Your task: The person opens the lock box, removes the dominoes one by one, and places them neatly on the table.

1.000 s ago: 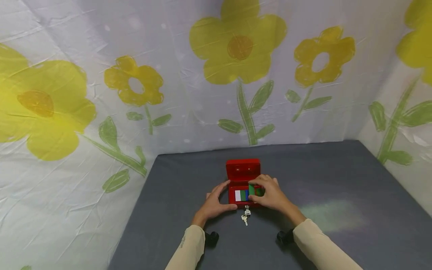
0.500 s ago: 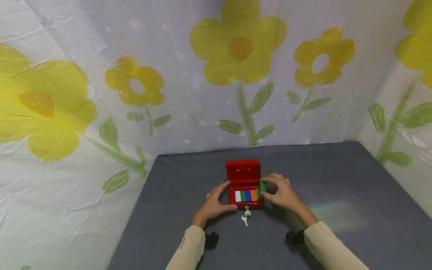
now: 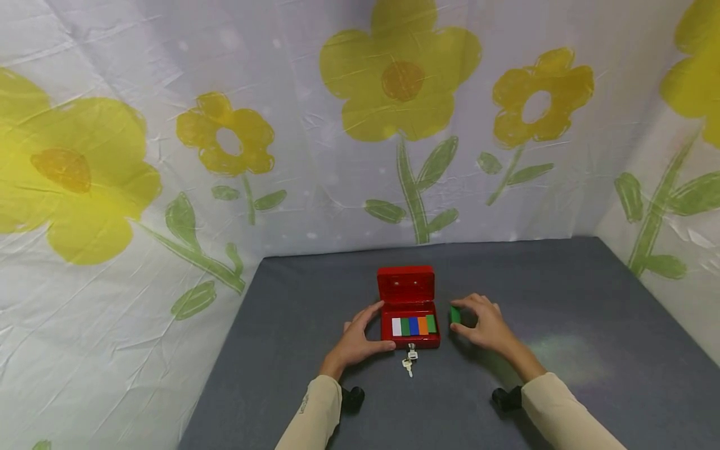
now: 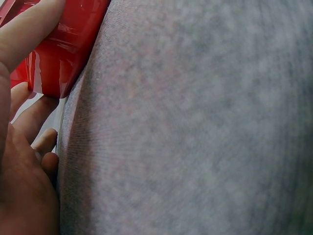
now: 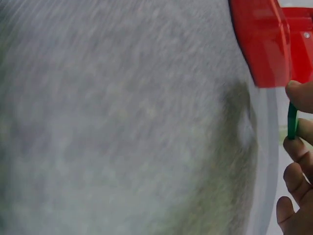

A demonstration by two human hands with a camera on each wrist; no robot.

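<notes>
Bracing the open red box at its left end, presumably for steadiness, the left hand held it between thumb and fingers, while the right hand pinched a green piece by opposite edges, just right of the box.

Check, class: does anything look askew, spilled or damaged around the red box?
Nothing stands out: the red box stands open, its coloured pieces lie in a row, and the right hand holds a green piece.
</notes>
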